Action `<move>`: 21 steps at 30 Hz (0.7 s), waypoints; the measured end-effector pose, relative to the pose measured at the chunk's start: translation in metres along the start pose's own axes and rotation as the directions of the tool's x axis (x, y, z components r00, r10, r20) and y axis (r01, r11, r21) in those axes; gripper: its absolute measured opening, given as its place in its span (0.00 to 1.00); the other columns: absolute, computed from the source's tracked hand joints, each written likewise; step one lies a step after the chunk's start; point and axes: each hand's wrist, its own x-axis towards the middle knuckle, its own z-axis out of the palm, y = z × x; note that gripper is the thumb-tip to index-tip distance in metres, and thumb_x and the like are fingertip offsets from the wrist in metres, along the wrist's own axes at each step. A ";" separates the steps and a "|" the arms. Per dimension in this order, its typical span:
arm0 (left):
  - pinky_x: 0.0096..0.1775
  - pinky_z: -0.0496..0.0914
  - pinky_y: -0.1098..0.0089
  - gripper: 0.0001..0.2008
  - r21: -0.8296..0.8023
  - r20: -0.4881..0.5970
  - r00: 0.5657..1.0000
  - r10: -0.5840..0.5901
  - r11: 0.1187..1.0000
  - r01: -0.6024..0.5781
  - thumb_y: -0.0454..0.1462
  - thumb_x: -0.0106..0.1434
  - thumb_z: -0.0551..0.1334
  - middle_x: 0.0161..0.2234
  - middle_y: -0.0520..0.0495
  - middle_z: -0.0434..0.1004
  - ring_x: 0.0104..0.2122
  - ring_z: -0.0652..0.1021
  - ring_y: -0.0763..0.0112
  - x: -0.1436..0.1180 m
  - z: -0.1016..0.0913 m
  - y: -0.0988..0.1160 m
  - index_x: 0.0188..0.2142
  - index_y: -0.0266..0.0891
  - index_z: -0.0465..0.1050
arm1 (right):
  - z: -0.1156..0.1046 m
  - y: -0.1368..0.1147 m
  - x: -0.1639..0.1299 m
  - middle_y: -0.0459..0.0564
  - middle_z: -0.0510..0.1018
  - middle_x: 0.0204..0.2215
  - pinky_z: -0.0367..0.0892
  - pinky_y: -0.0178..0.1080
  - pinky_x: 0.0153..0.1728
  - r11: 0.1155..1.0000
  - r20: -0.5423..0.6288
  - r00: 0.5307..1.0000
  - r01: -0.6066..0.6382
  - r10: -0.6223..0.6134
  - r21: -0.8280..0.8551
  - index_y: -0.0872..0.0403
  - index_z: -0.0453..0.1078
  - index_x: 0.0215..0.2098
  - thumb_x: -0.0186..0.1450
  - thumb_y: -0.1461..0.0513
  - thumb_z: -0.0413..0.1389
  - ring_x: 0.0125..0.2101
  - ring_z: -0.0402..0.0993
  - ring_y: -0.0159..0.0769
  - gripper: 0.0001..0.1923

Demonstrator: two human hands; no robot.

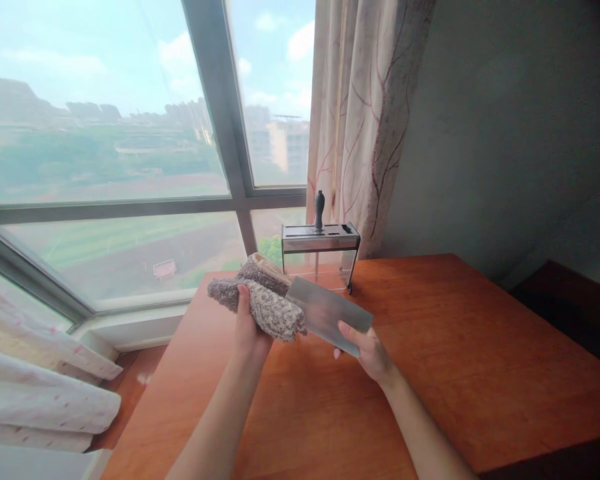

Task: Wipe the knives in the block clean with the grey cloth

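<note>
Above the worktop (pixel 430 347), the left hand (pixel 247 330) has its grip clenched around a folded cloth (pixel 267 300) pressed on the cleaver (pixel 330 313). The right hand (pixel 370 350) grasps the blade's lower right end. Its long axis slants from upper left to lower right. Behind stands a knife rack (pixel 320 250).

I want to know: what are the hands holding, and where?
The left hand grips a cloth around its middle. The right hand holds a cleaver at its near end; the handle is hidden.
</note>
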 end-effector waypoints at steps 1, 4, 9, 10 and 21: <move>0.53 0.68 0.61 0.21 -0.018 -0.001 1.000 0.009 1.000 -0.009 0.49 0.63 0.57 0.43 0.43 0.79 0.46 0.77 0.60 0.002 -0.001 0.003 0.49 0.38 0.71 | 0.000 0.000 -0.001 0.50 0.78 0.27 0.66 0.36 0.22 1.000 -0.003 1.000 0.005 -0.005 -0.024 0.58 0.74 0.38 0.60 0.53 0.59 0.20 0.70 0.32 0.17; 0.53 0.67 0.60 0.22 -0.043 0.015 0.999 0.052 0.998 -0.052 0.50 0.63 0.56 0.43 0.42 0.79 0.47 0.76 0.60 0.008 -0.005 0.010 0.50 0.37 0.71 | -0.004 0.001 -0.002 0.49 0.78 0.24 0.65 0.36 0.24 0.998 -0.010 1.000 0.011 -0.012 -0.068 0.56 0.75 0.36 0.60 0.52 0.58 0.21 0.70 0.34 0.15; 0.53 0.67 0.61 0.18 -0.081 0.001 0.997 0.075 0.994 -0.075 0.46 0.64 0.57 0.44 0.45 0.79 0.46 0.77 0.63 0.008 -0.006 0.008 0.51 0.40 0.70 | -0.009 -0.003 -0.003 0.46 0.75 0.18 0.65 0.37 0.27 0.991 0.001 1.000 0.031 -0.031 -0.130 0.53 0.74 0.30 0.61 0.50 0.57 0.22 0.71 0.37 0.15; 0.53 0.67 0.61 0.18 -0.093 -0.004 0.998 0.069 0.993 -0.069 0.45 0.65 0.57 0.44 0.45 0.79 0.46 0.77 0.63 0.007 -0.005 0.005 0.51 0.41 0.70 | -0.009 -0.004 -0.003 0.46 0.75 0.18 0.65 0.37 0.28 0.989 0.000 0.999 0.044 -0.045 -0.144 0.53 0.74 0.28 0.61 0.50 0.57 0.23 0.71 0.37 0.15; 0.52 0.69 0.61 0.15 0.023 0.015 0.990 -0.138 0.990 0.138 0.40 0.60 0.63 0.41 0.43 0.80 0.43 0.79 0.60 -0.012 -0.006 -0.027 0.45 0.37 0.73 | -0.003 -0.011 -0.006 0.48 0.75 0.18 0.65 0.39 0.28 0.976 -0.020 0.996 0.077 -0.083 -0.202 0.52 0.73 0.21 0.63 0.50 0.54 0.23 0.70 0.37 0.19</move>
